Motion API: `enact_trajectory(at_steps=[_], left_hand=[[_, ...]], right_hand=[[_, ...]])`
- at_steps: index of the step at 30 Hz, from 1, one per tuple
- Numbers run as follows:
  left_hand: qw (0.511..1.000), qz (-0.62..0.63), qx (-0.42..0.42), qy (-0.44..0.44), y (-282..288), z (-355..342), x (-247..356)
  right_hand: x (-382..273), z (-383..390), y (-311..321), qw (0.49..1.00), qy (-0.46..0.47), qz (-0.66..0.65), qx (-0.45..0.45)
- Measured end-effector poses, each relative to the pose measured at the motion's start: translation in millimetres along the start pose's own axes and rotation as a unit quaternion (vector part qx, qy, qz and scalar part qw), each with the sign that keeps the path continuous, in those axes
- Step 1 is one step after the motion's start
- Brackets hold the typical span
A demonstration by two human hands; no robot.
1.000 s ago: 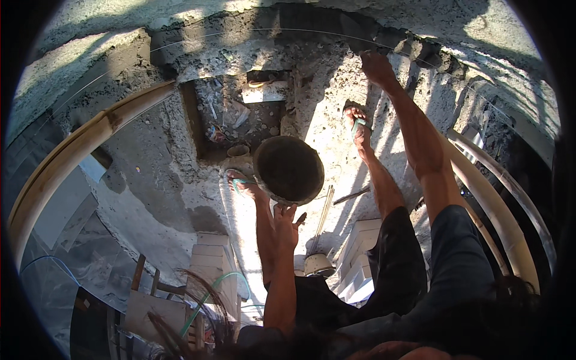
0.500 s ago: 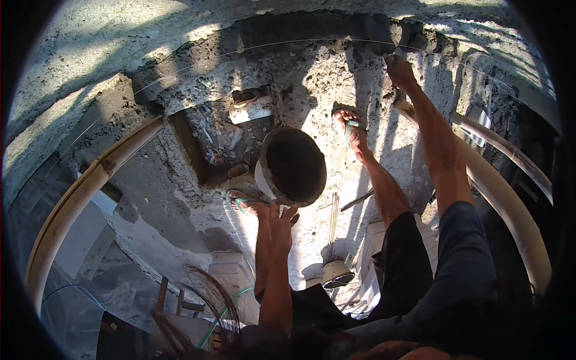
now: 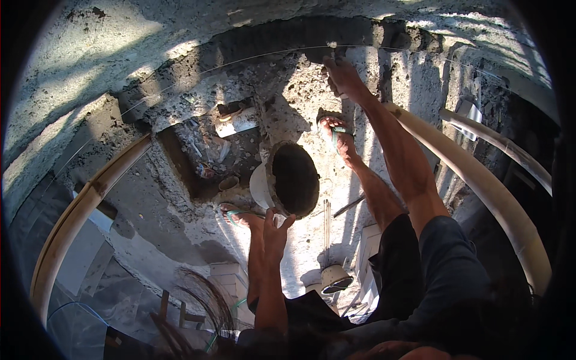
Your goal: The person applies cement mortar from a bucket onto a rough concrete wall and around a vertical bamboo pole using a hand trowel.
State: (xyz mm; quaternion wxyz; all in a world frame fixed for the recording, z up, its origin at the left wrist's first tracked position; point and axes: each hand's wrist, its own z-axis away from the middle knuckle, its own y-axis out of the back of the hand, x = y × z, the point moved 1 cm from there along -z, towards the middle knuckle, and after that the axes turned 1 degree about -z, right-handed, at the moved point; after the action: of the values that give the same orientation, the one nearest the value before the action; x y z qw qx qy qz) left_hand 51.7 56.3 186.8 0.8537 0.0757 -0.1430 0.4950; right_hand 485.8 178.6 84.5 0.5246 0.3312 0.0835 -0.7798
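A pale bucket (image 3: 260,187), its inside dark, stands tilted in front of me between my feet. My left hand (image 3: 276,234) grips its near rim, thumb and fingers spread about the edge. Stretched far forward, my right hand (image 3: 344,79) is closed around the handle of what looks like a trowel (image 3: 315,56). The grey blade lies against the band of dark, wet mortar (image 3: 276,37) along the foot of the rough wall, and blends into it. A thin string (image 3: 240,60) runs across just at the blade.
Bamboo poles (image 3: 72,231) (image 3: 480,180) slope up on both sides. Left of the bucket is a square pit (image 3: 180,159) with rubble and a white piece (image 3: 236,122). A small bucket (image 3: 336,279) and thin rods (image 3: 327,231) lie nearer me. My sandalled feet (image 3: 342,141) stand on rough concrete.
My right hand has swept left along the mortar band with the tool. The bucket tips a little more to the right, my left hand still at its rim. The view has shifted slightly.
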Motion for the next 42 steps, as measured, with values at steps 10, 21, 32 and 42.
enact_trajectory(at_steps=[10,21,32,42], left_hand=[[0.986,-0.145,-0.07,-0.049,-18,-39,-1],[0.967,-0.21,0.083,-0.118,7,-6,32],[0.949,-0.277,0.058,-0.142,-3,-12,57],[0.925,-0.335,0.072,-0.166,0,6,83]], right_hand=[[159,-36,412,0.917,0.067,-0.162,0.358],[105,-122,217,0.785,0.224,0.572,0.072],[129,-47,379,0.856,-0.101,0.372,0.343],[107,-87,427,0.965,-0.114,0.003,0.235]])
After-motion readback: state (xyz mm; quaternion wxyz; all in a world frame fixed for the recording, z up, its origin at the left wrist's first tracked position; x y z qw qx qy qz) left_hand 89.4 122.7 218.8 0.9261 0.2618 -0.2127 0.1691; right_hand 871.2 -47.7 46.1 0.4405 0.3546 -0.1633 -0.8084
